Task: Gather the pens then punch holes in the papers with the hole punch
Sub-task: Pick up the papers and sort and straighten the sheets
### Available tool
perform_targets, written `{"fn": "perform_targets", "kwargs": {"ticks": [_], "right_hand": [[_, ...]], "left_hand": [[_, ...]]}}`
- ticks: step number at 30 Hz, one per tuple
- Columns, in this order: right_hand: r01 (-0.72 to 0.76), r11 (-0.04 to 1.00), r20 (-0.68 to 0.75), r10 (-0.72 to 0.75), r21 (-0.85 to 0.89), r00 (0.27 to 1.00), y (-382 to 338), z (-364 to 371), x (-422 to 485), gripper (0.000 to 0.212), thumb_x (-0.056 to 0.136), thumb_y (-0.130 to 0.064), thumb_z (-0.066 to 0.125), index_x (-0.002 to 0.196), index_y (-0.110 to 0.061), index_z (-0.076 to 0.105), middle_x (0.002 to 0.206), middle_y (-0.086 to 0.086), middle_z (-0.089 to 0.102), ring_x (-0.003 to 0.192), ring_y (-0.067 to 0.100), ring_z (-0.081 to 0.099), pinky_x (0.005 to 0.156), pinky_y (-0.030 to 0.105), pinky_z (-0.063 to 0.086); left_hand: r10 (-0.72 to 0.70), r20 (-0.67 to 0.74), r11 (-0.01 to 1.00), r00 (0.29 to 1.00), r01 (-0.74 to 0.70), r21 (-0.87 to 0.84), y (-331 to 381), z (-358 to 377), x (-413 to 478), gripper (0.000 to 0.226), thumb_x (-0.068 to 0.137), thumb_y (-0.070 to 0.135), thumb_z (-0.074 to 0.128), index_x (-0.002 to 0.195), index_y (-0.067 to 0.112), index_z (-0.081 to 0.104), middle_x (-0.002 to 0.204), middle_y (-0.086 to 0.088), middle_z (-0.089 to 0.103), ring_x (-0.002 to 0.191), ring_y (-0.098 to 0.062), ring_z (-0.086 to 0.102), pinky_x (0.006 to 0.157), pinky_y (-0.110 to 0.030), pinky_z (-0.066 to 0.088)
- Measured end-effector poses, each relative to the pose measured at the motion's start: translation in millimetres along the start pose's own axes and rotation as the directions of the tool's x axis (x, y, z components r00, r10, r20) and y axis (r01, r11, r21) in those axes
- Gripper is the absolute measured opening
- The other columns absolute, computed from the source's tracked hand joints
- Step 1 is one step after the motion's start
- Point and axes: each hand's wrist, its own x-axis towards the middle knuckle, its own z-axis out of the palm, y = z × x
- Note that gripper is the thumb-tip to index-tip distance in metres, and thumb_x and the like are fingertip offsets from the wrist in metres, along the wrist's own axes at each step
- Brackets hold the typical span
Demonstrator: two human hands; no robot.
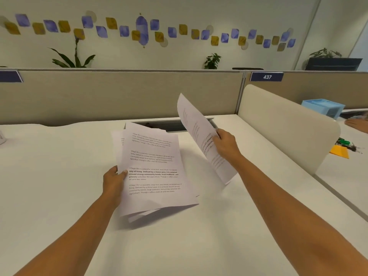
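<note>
My left hand (115, 181) grips the left edge of a loose stack of printed papers (153, 176), thumb on top, holding it just above the white desk (59, 176). My right hand (226, 145) holds a single printed sheet (196, 129) lifted and tilted on edge to the right of the stack. The sheets in the stack are fanned and uneven. No pens and no hole punch are in view.
A cable slot (169, 124) lies in the desk behind the papers. A beige partition (119, 92) closes the back, a rounded divider (286, 124) the right. Beyond it are a blue tray (323, 107), an orange envelope (339, 152) and another person's hand (356, 124).
</note>
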Motion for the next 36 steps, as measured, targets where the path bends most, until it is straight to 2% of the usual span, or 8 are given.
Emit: {"fn": "perform_targets", "kwargs": {"ticks": [2,4,8,11,16,24,30,36], "right_hand": [[-0.028,0.933,0.085,-0.003,0.359,0.996,-18.2,-5.0,0.5,0.022,0.096,-0.015,0.04,0.109,-0.009,0.057,0.106,0.01,0.062,0.09,0.027,0.06,0.069,0.03,0.049],[-0.093,0.762,0.143,0.0,0.641,0.99,-31.0,-10.6,0.3,0.02,0.095,-0.012,0.044,0.108,-0.01,0.059,0.102,0.009,0.064,0.088,0.026,0.062,0.074,0.034,0.053],[-0.169,0.513,0.187,0.017,0.842,0.982,-37.7,-13.7,0.0,0.02,0.094,-0.009,0.047,0.109,-0.013,0.059,0.096,0.003,0.067,0.082,0.02,0.065,0.064,0.032,0.056],[-0.211,0.469,0.207,0.06,0.858,0.976,-29.6,-8.5,-1.8,0.032,0.095,-0.008,0.046,0.126,-0.007,0.051,0.114,0.011,0.063,0.093,0.027,0.063,0.072,0.039,0.055],[-0.264,0.483,0.226,0.136,0.835,0.965,-19.0,3.6,-7.8,0.035,0.095,-0.006,0.044,0.131,-0.006,0.048,0.129,0.016,0.057,0.098,0.03,0.06,0.074,0.04,0.053],[-0.445,0.645,0.386,0.242,0.621,0.89,-11.8,30.4,-16.0,0.036,0.095,-0.003,0.042,0.131,-0.003,0.048,0.129,0.018,0.057,0.112,0.037,0.057,0.091,0.046,0.048],[-0.499,0.615,0.533,0.146,0.611,0.833,-21.5,49.8,-23.7,0.042,0.087,0.005,0.054,0.128,-0.002,0.049,0.127,0.02,0.058,0.113,0.04,0.057,0.099,0.054,0.044],[-0.475,0.603,0.585,0.016,0.641,0.811,-41.6,72.5,-27.9,0.047,0.082,0.006,0.06,0.127,-0.004,0.051,0.124,0.017,0.061,0.11,0.037,0.06,0.089,0.048,0.051]], "left_hand": [[0.014,-0.006,1.0,1.0,-0.014,-0.011,0.5,-4.8,-0.5,0.026,0.094,0.006,0.047,0.119,0.003,0.055,0.115,-0.016,0.063,0.094,-0.031,0.06,0.092,-0.045,0.048],[0.025,-0.009,0.999,1.0,-0.026,-0.038,1.7,-8.8,-1.2,0.021,0.095,0.007,0.045,0.112,0.006,0.058,0.111,-0.013,0.063,0.092,-0.028,0.06,0.089,-0.04,0.047],[0.05,-0.02,0.996,0.999,-0.051,-0.079,3.2,-16.9,-3.1,0.016,0.095,0.008,0.045,0.102,0.01,0.059,0.106,-0.013,0.063,0.089,-0.028,0.06,0.089,-0.04,0.047],[0.072,-0.022,0.992,0.997,-0.074,-0.1,5.3,-20.2,-5.5,0.019,0.096,0.008,0.044,0.105,0.008,0.06,0.105,-0.013,0.064,0.092,-0.028,0.06,0.094,-0.045,0.047],[0.092,0.01,0.979,0.996,-0.089,-0.184,14.4,-19.1,-11.3,0.027,0.096,0.006,0.042,0.118,0.005,0.057,0.108,-0.012,0.063,0.095,-0.03,0.06,0.091,-0.044,0.047],[0.088,0.094,0.963,0.992,-0.06,-0.263,22.9,-19.0,-19.2,0.022,0.096,0.006,0.042,0.11,0.01,0.059,0.094,-0.006,0.067,0.082,-0.024,0.064,0.074,-0.037,0.052],[0.133,0.147,0.967,0.98,-0.096,-0.235,30.8,-36.5,-19.0,0.022,0.096,0.011,0.044,0.096,0.018,0.065,0.086,0.0,0.074,0.071,-0.014,0.072,0.064,-0.032,0.055],[0.166,0.211,0.968,0.963,-0.119,-0.219,41.0,-66.6,-11.5,0.024,0.097,0.019,0.044,0.095,0.023,0.068,0.084,0.006,0.076,0.074,-0.012,0.072,0.058,-0.024,0.058]]}}
